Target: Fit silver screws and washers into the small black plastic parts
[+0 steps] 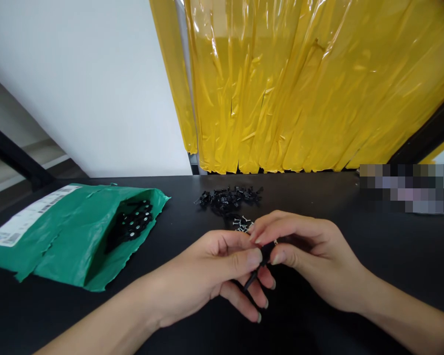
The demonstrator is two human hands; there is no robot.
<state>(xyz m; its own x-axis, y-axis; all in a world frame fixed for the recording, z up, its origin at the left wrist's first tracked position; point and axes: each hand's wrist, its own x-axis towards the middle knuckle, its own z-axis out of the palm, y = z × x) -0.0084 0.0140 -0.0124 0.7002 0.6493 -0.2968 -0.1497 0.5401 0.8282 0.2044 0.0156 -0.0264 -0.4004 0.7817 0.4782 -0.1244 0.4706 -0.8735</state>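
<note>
My left hand (222, 268) is closed in a pinch on a small black part with a slim stem (250, 280). Its thumb presses the wider upper end, while the lower fingers curl loosely beneath. Close against it, my right hand (307, 246) has thumb and fingertips bent around the top of that part. A tiny shiny bit (276, 242) shows between the right fingers, too small to name. Just beyond my fingertips lies a small pile of silver screws (243, 223), partly hidden by my hands. Farther back is a heap of small black pieces (227, 198).
To the left, an open green mailing bag (64, 246) with a white label holds black pieces with round, pale ends (135, 224). Yellow plastic strips (281, 98) hang behind the black table (181, 209), beside a white panel (96, 88). A blurred patch (405, 188) covers the right rear.
</note>
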